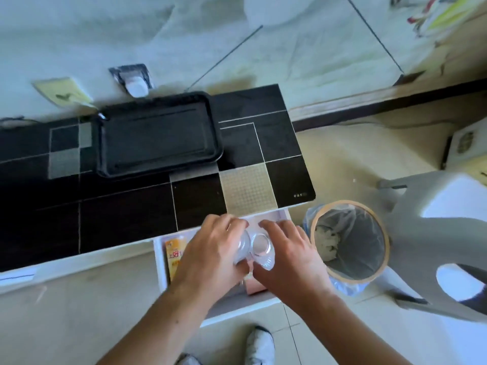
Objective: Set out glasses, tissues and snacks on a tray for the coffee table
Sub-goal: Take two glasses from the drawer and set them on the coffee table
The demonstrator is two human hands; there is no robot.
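A black rectangular tray (158, 135) lies bare on the dark glass coffee table (118, 206), toward its far side. Below the table's near right edge a white drawer (161, 262) stands pulled out. Over it my left hand (210, 254) grips one clear glass (241, 248) and my right hand (287, 256) grips a second clear glass (262, 246); the two glasses touch side by side. An orange snack packet (174, 255) lies in the drawer's left part. A pink box (254, 285) shows under my hands; what it holds is hidden.
A round waste bin (350, 241) with a plastic liner stands right of the drawer. A grey plastic stool (434, 233) is further right. A sofa with a pale cover (184, 48) runs behind the table. My white shoe (259, 346) is on the tiled floor.
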